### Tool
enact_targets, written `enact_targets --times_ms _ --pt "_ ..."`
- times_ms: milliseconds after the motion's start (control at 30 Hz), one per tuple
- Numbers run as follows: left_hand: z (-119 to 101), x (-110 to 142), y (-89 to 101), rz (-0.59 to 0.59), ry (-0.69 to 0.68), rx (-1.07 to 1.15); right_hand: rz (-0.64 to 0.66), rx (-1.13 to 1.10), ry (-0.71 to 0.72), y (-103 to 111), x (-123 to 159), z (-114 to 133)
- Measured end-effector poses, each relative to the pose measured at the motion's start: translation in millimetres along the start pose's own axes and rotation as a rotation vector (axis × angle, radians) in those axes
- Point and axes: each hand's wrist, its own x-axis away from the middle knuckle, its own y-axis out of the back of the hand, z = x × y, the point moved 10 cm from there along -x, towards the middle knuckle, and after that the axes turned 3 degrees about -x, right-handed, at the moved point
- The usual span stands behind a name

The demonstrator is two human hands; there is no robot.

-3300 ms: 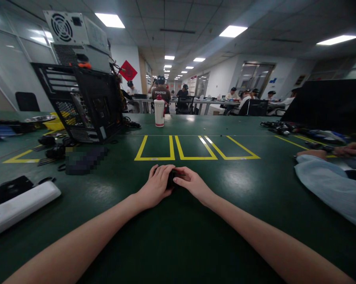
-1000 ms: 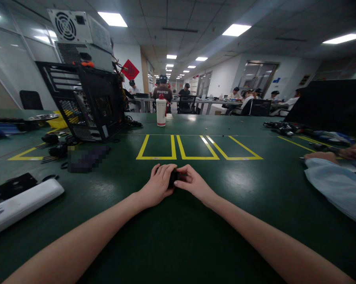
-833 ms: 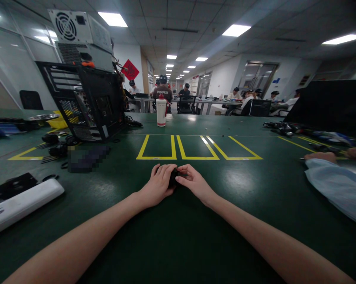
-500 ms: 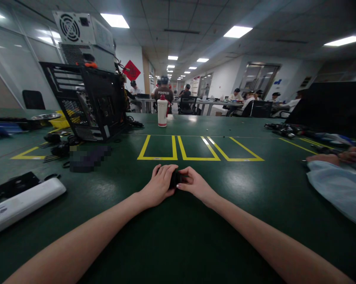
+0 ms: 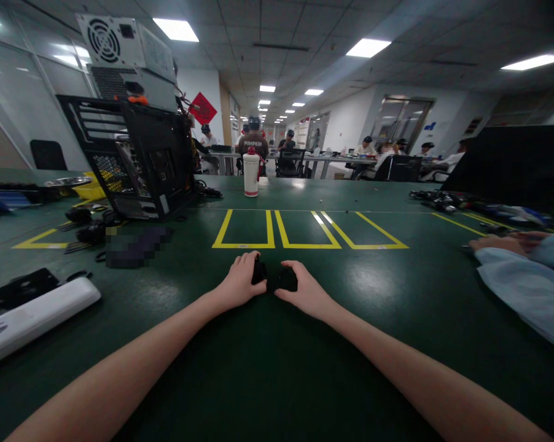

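Half a second ago the two hands pressed together around one small dark thing; now they are slightly apart. The left hand [image 5: 240, 283] is closed on a small black hard-looking piece [image 5: 258, 271], and the right hand [image 5: 304, 291] is closed on a second small black piece [image 5: 288, 280], both low over the smooth dark green table [image 5: 268, 368], just before the yellow tape rectangles [image 5: 304, 230].

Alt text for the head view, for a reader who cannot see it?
Two bare hands rest on a green table, the left hand and right hand each holding a small black part. An open computer case stands far left.
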Motion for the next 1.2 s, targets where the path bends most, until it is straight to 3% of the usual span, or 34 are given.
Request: enact_targets --times_ms 200,567,667,800,900,1000,1133,1200 --pt "12 -1 -4.1 -0.002 0.017 0.142 -0.007 0.12 0.02 5 4 5" --pt "8 -3 -7.2 0.0 0.01 0.214 -0.057 0.177 0.056 18 -4 -1" --pt "4 11 -3.1 0.031 0.015 0.218 -0.055 0.155 0.036 22 7 0" --pt "-7 55 11.7 0.097 0.0 0.18 -0.031 0.16 0.002 24 40 11" --pt "-11 95 22.2 0.109 -0.01 0.022 0.05 0.171 0.005 9 72 33" --pt "-24 127 30.3 0.027 -0.111 -0.214 0.149 0.2 0.005 -20 98 59" --pt "-44 147 23.4 0.101 -0.233 -0.386 0.275 0.15 0.122 -69 115 94" --pt "-53 150 25.9 0.167 -0.255 -0.426 0.27 0.107 0.161 -80 116 103"
